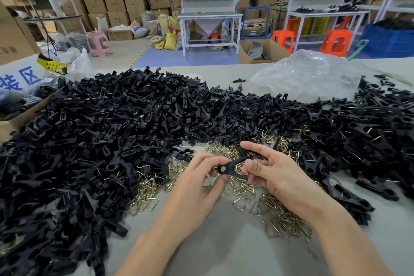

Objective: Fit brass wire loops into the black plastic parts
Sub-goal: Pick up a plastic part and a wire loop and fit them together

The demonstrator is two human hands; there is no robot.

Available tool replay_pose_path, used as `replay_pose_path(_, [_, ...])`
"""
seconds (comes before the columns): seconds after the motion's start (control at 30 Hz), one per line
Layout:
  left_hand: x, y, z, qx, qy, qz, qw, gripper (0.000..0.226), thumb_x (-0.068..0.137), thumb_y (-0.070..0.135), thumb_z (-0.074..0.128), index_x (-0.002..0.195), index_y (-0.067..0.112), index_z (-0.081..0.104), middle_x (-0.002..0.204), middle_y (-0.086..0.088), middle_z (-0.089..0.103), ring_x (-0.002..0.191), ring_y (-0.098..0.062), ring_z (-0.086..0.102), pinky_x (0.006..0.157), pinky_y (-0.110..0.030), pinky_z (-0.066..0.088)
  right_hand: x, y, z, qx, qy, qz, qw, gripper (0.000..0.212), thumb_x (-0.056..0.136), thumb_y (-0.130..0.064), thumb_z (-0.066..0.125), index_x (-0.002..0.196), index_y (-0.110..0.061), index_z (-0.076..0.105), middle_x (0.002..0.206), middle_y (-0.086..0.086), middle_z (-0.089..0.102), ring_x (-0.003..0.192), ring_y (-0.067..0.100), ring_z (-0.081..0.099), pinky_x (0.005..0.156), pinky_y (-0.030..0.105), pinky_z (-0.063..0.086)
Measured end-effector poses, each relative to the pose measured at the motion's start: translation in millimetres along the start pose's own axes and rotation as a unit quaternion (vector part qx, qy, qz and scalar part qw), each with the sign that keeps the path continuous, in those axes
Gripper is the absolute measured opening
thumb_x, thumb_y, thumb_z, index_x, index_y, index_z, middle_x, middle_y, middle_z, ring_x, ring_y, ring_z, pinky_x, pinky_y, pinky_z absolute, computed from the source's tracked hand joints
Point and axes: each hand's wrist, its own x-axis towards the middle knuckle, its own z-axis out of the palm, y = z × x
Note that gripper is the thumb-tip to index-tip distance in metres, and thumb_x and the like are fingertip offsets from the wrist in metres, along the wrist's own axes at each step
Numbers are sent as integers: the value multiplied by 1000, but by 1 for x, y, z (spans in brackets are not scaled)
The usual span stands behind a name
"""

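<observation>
Both hands meet over the table's middle around one black plastic part. My left hand pinches its round-holed left end between thumb and fingers. My right hand pinches a brass wire loop at the part's right end, with the index finger stretched out above it. A heap of loose brass wire loops lies on the table under and around the hands. A big pile of black plastic parts covers the left and far side.
A second spread of black parts with wire showing in them lies at the right. A crumpled clear plastic bag sits at the back right, and a cardboard box stands at the left edge. Bare grey table shows between my forearms.
</observation>
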Motion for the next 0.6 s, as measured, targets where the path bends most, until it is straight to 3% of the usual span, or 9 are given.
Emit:
replay_pose_path(0.47, [0, -2, -1, 13, 0, 2, 1000, 34, 93, 15, 69, 117, 37, 60, 112, 21, 53, 96, -7, 58, 79, -5, 41, -2, -1, 7, 1, 6, -8, 1000, 70, 66, -27, 82, 132, -20, 60, 78, 9, 71, 64, 13, 60, 70, 23, 57])
replay_pose_path(0.6, [-1, -3, -1, 20, -20, -4, 1000, 30, 94, 17, 68, 119, 32, 62, 113, 20, 54, 99, -7, 58, 84, -9, 41, -4, -3, 5, 15, -10, 11, 1000, 61, 72, -19, 78, 131, -17, 62, 77, 9, 70, 64, 13, 59, 68, 22, 56])
